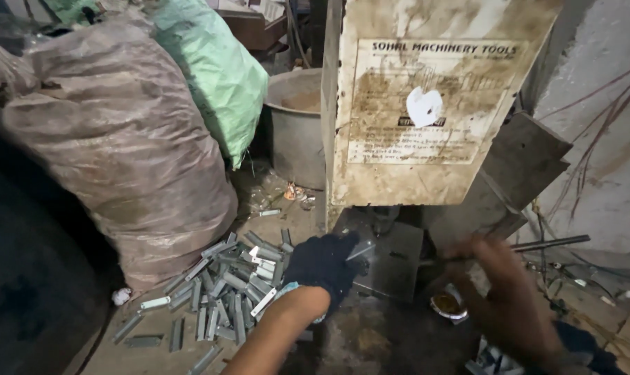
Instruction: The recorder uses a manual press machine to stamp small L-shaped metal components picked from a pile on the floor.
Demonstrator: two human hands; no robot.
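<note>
My left hand (322, 265) wears a dark glove and reaches onto the steel bed (391, 260) of a press machine. Its fingertips pinch a small flat metal piece (361, 248) under the machine's head. My right hand (499, 281) is bare and blurred by motion, just right of the bed and above a small round tin (445, 304). Whether it holds anything is unclear. A heap of several bent grey metal pieces (228, 292) lies on the floor left of my left forearm.
The machine's dirty front panel (426, 104) with a paper label hangs above the bed. A thin metal rod (548, 243) sticks out to the right. A large brown sack (120, 146), a green sack (214, 66) and a metal tub (294, 128) stand behind the heap.
</note>
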